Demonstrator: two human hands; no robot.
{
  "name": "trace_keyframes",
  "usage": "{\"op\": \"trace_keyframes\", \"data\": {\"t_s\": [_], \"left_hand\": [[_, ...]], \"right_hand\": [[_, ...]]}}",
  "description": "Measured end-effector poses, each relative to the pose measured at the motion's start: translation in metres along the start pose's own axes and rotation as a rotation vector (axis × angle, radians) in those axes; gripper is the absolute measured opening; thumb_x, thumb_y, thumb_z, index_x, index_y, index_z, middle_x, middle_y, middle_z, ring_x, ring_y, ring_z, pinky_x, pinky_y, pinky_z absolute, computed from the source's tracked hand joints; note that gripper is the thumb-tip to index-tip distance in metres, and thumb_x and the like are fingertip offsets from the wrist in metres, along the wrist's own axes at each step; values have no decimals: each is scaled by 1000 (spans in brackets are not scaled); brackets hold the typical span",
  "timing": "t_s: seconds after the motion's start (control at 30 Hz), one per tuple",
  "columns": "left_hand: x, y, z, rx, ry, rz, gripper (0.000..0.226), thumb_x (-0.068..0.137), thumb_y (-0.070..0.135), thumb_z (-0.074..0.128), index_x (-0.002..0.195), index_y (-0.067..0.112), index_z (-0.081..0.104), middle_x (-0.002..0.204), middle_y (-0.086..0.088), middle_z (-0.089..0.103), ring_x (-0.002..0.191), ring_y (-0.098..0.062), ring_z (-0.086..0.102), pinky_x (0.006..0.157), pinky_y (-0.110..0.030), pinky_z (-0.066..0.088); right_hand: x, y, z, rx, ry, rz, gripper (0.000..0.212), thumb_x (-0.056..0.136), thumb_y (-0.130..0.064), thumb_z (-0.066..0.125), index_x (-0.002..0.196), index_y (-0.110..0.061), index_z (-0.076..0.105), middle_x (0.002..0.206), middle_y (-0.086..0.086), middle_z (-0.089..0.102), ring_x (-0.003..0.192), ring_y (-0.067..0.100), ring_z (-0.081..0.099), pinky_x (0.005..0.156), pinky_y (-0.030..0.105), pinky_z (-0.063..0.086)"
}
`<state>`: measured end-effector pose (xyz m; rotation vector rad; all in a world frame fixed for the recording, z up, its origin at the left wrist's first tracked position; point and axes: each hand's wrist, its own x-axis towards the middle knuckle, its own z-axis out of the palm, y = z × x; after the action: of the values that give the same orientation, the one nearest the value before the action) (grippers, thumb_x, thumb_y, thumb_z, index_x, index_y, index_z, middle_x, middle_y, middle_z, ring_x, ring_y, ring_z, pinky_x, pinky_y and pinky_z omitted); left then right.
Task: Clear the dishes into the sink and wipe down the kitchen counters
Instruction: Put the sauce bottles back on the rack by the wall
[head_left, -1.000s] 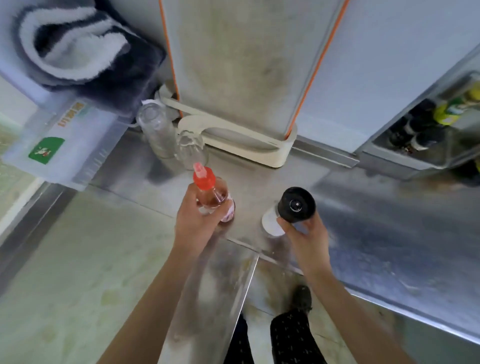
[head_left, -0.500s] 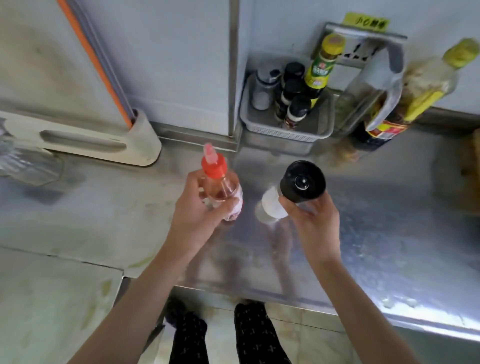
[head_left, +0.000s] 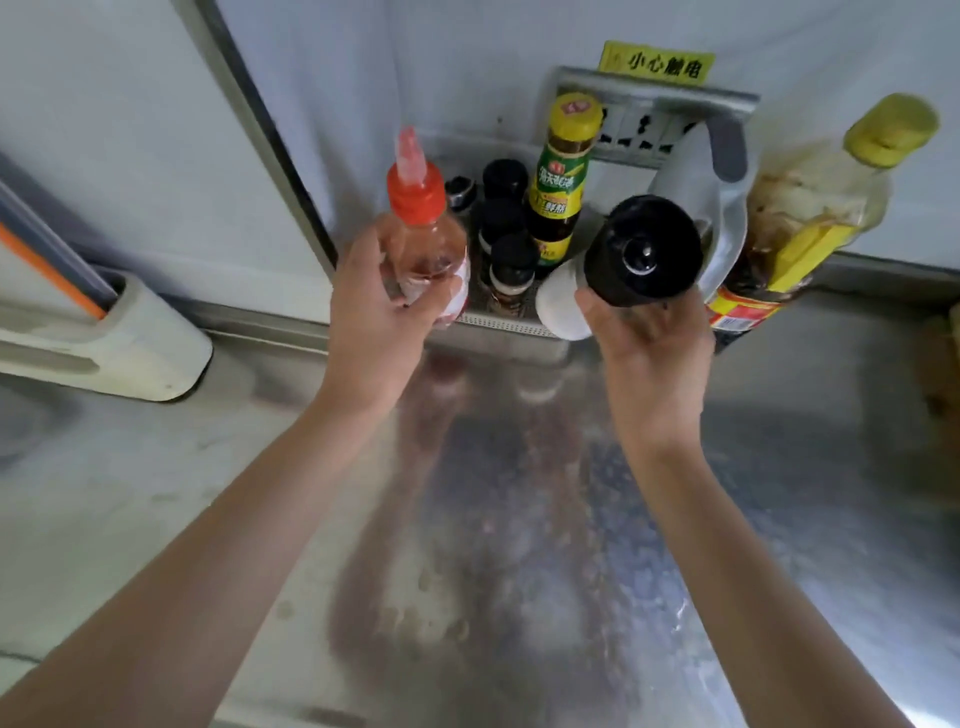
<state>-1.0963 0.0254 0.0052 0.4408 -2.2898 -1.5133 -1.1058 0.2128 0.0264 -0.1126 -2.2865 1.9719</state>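
My left hand (head_left: 376, 322) grips a clear bottle with a red cap and nozzle (head_left: 423, 239), held above the steel counter (head_left: 519, 519). My right hand (head_left: 654, 348) holds a white bottle with a wide black cap (head_left: 641, 252), tilted towards me. Both bottles hover just in front of a metal condiment tray (head_left: 498, 325) at the back wall. The tray holds several small dark-capped jars (head_left: 511, 260) and a yellow-capped sauce bottle (head_left: 563, 171).
A large oil bottle with a yellow cap (head_left: 810, 208) and a clear jug with a handle (head_left: 722, 171) stand right of the tray, below a wall socket (head_left: 654, 124). A cream plastic holder (head_left: 119, 343) sits at the left against the wall. The counter's front edge runs along the bottom.
Both hands have carried their bottles rightward and up off the counter, towards the condiment tray at the back wall. My view has swung right, so the glasses at the left are out of frame.
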Motion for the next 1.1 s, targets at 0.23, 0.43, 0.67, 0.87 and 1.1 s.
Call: {"op": "trace_keyframes", "data": {"t_s": [0.23,0.43,0.67,0.87,1.1], "left_hand": [[38,-23,18,15,-28,73,58,70,27,72,118,6,48,111,-4,62,103,-22,61,95,-48,45],[48,-50,31,102,-87,111,52,75,13,73,121,9,48,96,16,57,96,-12,60,90,-21,45],[54,-51,31,190,-68,119,55,76,18,74,125,15,48,103,13,57,96,-6,56,85,-12,39],[55,-55,31,154,-110,103,56,75,17,74,124,19,45,106,12,59,102,-12,60,96,-32,45],[53,-52,32,145,-121,88,58,78,16,71,128,19,41,109,11,57,105,-12,57,96,-29,42]], "right_hand": [[36,17,24,-126,11,-51,41,76,-27,74,109,-32,49,118,3,54,110,15,57,98,40,46],[54,42,36,-202,3,-37,47,74,-35,71,115,-20,54,114,4,56,108,18,56,96,41,46],[56,56,44,-339,-16,-1,41,79,-29,71,111,-10,56,111,8,55,92,13,53,84,20,41],[53,57,55,-409,65,-19,46,80,-29,71,116,-4,54,118,10,51,103,18,50,70,11,27],[53,57,60,-456,93,-45,49,79,-29,73,112,-2,48,118,10,47,101,20,49,66,12,24]]}}
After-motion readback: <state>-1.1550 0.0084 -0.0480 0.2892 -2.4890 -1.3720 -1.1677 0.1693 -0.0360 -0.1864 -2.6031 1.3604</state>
